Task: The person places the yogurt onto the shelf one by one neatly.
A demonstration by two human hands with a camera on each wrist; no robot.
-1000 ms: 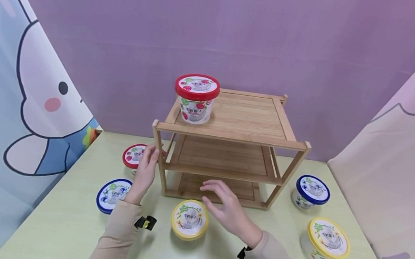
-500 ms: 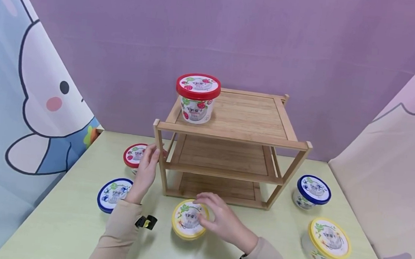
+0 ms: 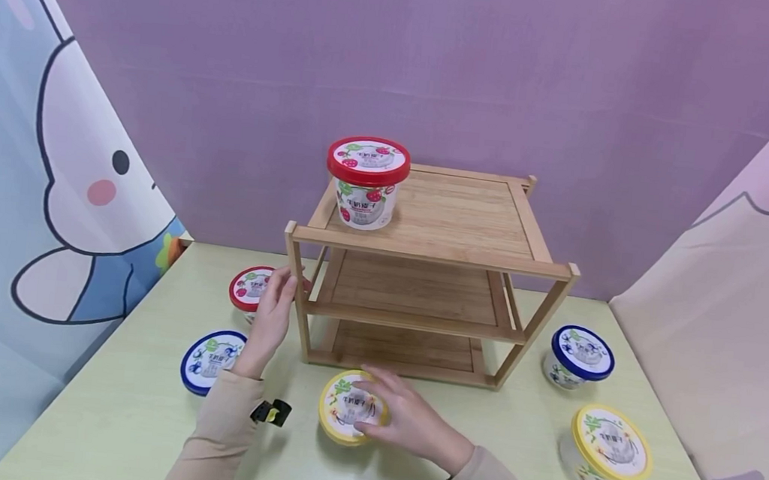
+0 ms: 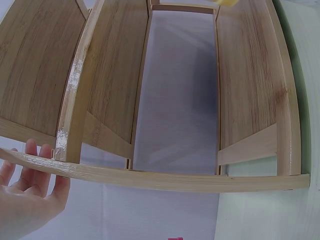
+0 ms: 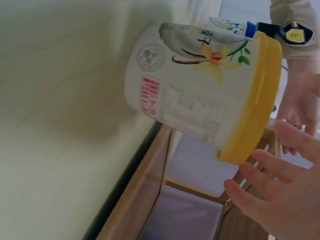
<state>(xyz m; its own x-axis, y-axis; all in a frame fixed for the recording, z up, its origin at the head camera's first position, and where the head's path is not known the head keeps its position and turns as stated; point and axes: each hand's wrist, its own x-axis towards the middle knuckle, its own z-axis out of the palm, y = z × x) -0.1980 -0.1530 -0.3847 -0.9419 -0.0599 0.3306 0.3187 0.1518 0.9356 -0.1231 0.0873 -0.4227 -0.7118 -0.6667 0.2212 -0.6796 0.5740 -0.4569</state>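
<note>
In the head view my left hand (image 3: pixel 272 322) holds the left front post of a three-tier wooden shelf rack (image 3: pixel 417 254). The left wrist view has its fingers (image 4: pixel 31 150) curled behind the post. My right hand (image 3: pixel 407 417) reaches over a yellow-lidded tub (image 3: pixel 344 410) standing on the table before the rack. Seen from the right wrist, its fingers (image 5: pixel 270 167) are spread and right at the yellow lid (image 5: pixel 257 100). The tub is white, with a vanilla flower print. On the rack's top tier stands a red-lidded tub (image 3: pixel 366 186) with strawberry prints.
Left of the rack are a second red-lidded tub (image 3: pixel 248 288) and a blue-lidded tub (image 3: pixel 208 362), partly behind the left arm. Another blue-lidded tub (image 3: pixel 579 353) and a yellow-lidded tub (image 3: pixel 609 444) stand to the right. A purple cloth (image 3: pixel 472 74) hangs behind the table.
My right hand has moved left and down from in front of the rack's bottom tier to the near yellow-lidded tub's lid. The left hand has kept its place on the post.
</note>
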